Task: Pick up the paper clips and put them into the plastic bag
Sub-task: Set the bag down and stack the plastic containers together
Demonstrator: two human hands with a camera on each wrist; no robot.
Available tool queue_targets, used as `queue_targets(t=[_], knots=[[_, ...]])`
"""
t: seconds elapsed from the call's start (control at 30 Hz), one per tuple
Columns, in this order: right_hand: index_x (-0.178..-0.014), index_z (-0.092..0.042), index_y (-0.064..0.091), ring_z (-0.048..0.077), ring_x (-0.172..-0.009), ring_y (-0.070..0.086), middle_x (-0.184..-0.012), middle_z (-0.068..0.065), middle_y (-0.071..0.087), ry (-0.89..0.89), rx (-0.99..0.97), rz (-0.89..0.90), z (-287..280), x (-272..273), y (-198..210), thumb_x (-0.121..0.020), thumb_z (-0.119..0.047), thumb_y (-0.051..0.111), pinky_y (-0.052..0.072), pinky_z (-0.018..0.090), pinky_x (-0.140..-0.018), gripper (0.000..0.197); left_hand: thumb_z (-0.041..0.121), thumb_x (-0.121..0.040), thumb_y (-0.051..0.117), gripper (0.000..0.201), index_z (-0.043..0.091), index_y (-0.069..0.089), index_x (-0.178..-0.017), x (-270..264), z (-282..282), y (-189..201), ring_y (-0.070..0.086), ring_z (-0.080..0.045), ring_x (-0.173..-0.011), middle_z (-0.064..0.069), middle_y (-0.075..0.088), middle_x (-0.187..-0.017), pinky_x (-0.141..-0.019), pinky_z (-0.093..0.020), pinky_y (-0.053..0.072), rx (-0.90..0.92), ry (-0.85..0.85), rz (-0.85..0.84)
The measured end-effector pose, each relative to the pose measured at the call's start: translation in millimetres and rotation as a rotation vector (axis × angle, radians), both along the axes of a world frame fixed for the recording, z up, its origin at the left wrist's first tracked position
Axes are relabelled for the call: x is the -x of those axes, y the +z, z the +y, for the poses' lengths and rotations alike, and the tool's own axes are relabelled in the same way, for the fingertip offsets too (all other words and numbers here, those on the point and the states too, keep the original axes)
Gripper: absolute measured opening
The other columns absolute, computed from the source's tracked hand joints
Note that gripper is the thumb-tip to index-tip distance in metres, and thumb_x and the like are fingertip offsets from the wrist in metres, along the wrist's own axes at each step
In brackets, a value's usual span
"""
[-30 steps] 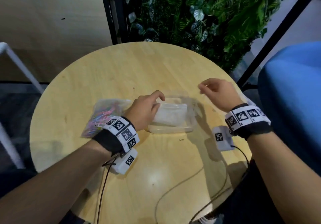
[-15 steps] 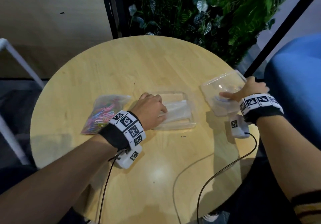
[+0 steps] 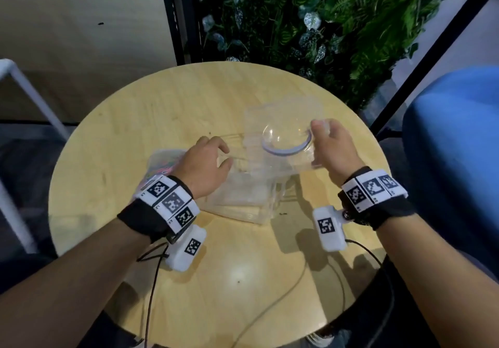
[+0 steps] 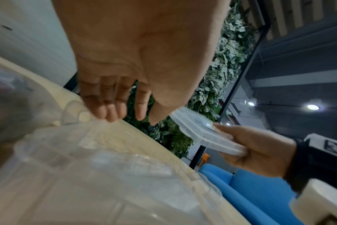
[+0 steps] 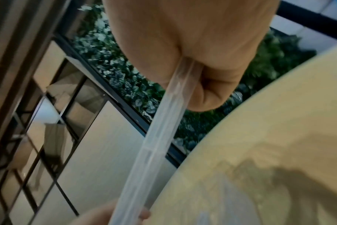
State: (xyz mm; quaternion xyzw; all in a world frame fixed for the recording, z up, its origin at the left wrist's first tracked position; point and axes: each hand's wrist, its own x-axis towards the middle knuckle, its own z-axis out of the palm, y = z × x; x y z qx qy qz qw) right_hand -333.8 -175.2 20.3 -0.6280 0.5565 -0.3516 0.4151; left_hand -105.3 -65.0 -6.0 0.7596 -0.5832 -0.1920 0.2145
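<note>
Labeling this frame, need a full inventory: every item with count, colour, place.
table: 1, light wood, round, centre.
clear box: 1, transparent, on table under left hand.
clear lid: 1, transparent, held above the box.
bag of paper clips: 1, clear with multicoloured clips, on table behind left wrist.
plant wall: 1, green, behind table.
blue seat: 1, right of table.
white frame: 1, far left.
left hand: fingers loosely curled over the box.
right hand: grips the lid's edge.
</note>
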Motion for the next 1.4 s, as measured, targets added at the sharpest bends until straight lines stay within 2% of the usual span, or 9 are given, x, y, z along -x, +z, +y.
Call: queue_targets(t=[0.27, 0.4, 0.6, 0.8, 0.93, 1.07, 1.13, 1.23, 1.4], knots=[[-0.099, -0.013, 0.046, 0.016, -0.053, 0.040, -0.068, 0.002, 0.043, 0.123, -0.456, -0.109, 46, -29, -27, -0.103, -0.031, 0.039, 0.033, 0.028, -0.051, 0.020, 0.012, -0.097, 0.050, 0.045, 0.017, 0.048, -0.141, -18, 14, 7, 0.055, -0.032, -0.119, -0.015, 0.056, -0.131, -0.099, -0.038, 0.046, -0.137, 0.115, -0.038], [-0.113, -0.007, 0.052, 0.016, -0.054, 0.043, -0.067, 0.002, 0.046, 0.100, -0.431, -0.112, 56, -36, -31, -0.102, -0.030, 0.042, 0.041, 0.034, -0.063, 0.027, 0.024, -0.100, 0.048, 0.045, 0.019, 0.048, -0.144, -21, 17, 13, 0.047, -0.034, -0.128, -0.017, 0.047, -0.140, -0.106, -0.041, 0.043, -0.151, 0.173, -0.038], [-0.117, -0.006, 0.055, 0.017, -0.054, 0.045, -0.065, 0.001, 0.045, 0.094, -0.416, -0.151, 65, -37, -31, -0.102, -0.029, 0.040, 0.041, 0.027, -0.053, 0.031, 0.026, -0.105, 0.041, 0.040, 0.006, 0.059, -0.134, -16, 24, 10, 0.057, -0.033, -0.123, -0.015, 0.061, -0.136, -0.105, -0.041, 0.045, -0.201, 0.129, 0.107], [-0.122, -0.001, 0.050, 0.037, -0.098, 0.057, -0.110, 0.021, 0.062, 0.173, -0.041, 0.418, 62, -40, -44, -0.104, -0.032, 0.030, 0.032, 0.030, -0.071, 0.041, 0.030, -0.101, 0.053, 0.042, 0.003, 0.056, -0.133, -10, 26, 3, 0.067, -0.032, -0.101, -0.015, 0.069, -0.113, -0.091, -0.042, 0.055, -0.226, 0.110, 0.215], [-0.097, -0.006, 0.056, 0.033, -0.081, 0.054, -0.099, 0.022, 0.064, 0.163, 0.121, 0.726, 55, -36, -33, -0.102, -0.035, 0.031, 0.034, 0.031, -0.067, 0.039, 0.034, -0.099, 0.057, 0.041, 0.012, 0.052, -0.134, -9, 26, 5, 0.064, -0.025, -0.094, -0.005, 0.067, -0.104, -0.062, -0.029, 0.045, -0.211, 0.032, 0.252], [-0.109, -0.012, 0.064, 0.034, -0.089, 0.052, -0.111, 0.018, 0.055, 0.158, 0.195, 0.934, 51, -25, -24, -0.102, -0.034, 0.030, 0.043, 0.035, -0.077, 0.042, 0.037, -0.095, 0.065, 0.048, 0.016, 0.050, -0.135, -8, 26, 7, 0.060, -0.018, -0.081, -0.002, 0.065, -0.100, -0.046, -0.016, 0.035, -0.192, -0.006, 0.278], [-0.118, -0.014, 0.063, 0.038, -0.097, 0.055, -0.118, 0.019, 0.049, 0.168, 0.127, 0.893, 50, -19, -26, -0.103, -0.033, 0.030, 0.043, 0.035, -0.083, 0.041, 0.035, -0.092, 0.069, 0.051, 0.020, 0.050, -0.137, -5, 27, 6, 0.061, -0.017, -0.080, 0.003, 0.062, -0.095, -0.038, -0.010, 0.034, -0.184, -0.018, 0.292], [-0.120, -0.016, 0.064, 0.035, -0.087, 0.066, -0.102, 0.017, 0.067, 0.181, 0.008, 0.699, 43, -9, -29, -0.101, -0.033, 0.038, 0.053, 0.037, -0.081, 0.036, 0.035, -0.085, 0.077, 0.057, 0.023, 0.053, -0.135, -2, 28, 4, 0.062, -0.008, -0.075, 0.011, 0.062, -0.087, -0.056, -0.016, 0.043, -0.164, -0.051, 0.309], [-0.098, -0.019, 0.068, 0.027, -0.059, 0.071, -0.077, 0.009, 0.070, 0.106, -0.138, 0.475, 43, 3, -25, -0.093, -0.012, 0.050, 0.061, 0.043, -0.057, 0.020, 0.032, -0.084, 0.080, 0.043, 0.023, 0.059, -0.120, -1, 30, 4, 0.067, -0.011, -0.072, 0.005, 0.066, -0.088, -0.055, -0.017, 0.051, -0.247, -0.056, 0.387]])
